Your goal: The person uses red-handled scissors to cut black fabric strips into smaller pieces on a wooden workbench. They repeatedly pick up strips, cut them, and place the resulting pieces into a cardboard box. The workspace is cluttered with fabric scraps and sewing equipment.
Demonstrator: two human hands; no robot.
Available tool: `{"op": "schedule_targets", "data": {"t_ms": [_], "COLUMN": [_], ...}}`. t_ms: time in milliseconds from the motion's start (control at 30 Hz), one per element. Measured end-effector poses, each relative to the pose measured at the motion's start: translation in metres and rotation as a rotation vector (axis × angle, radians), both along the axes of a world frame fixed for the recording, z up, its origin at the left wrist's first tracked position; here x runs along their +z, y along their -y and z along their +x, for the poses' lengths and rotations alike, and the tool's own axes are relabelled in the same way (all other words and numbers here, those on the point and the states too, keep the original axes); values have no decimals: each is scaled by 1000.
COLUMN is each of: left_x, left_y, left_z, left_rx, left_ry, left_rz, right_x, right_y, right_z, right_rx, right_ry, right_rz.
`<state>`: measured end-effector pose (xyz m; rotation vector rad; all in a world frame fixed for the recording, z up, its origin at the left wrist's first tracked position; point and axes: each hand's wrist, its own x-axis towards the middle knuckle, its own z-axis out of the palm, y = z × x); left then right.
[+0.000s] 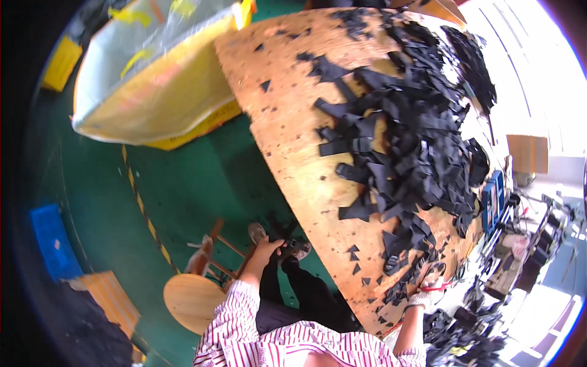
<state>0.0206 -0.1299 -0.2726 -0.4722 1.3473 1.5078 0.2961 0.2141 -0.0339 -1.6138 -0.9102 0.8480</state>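
Observation:
My left hand (267,249) is low over the floor, left of the table edge, with its fingers closed. Something dark shows at its fingertips, too small to make out. Over the table's near right corner, my right hand (431,295) grips red-handled scissors (445,285); it looks pale, as if gloved. Small black fabric scraps (400,293) lie just left of that hand. Beyond them, a large heap of black fabric strips (422,134) covers much of the wooden table (293,159).
A yellow-sided bin (165,92) with a clear plastic liner stands left of the table. A round wooden stool (192,301) is beside my left arm. On the green floor lie a blue crate (55,241) and a cardboard box (111,300). More black scraps (465,333) lie at the lower right.

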Motion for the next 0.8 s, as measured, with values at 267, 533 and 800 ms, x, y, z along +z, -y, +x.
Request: {"op": "schedule_targets", "data": {"t_ms": [267, 533, 800], "left_x": [159, 351, 359], "left_y": [67, -28, -113], "left_z": [-16, -3, 44], "left_rx": [119, 191, -96], "left_ry": [66, 143, 367], "left_rz": [21, 267, 766], "right_x": [40, 126, 147], "right_y": [16, 65, 104], "right_z": [0, -33, -61], "right_rx": [198, 625, 952], "right_ry": [73, -19, -734], "right_rz": [-128, -123, -351]}}
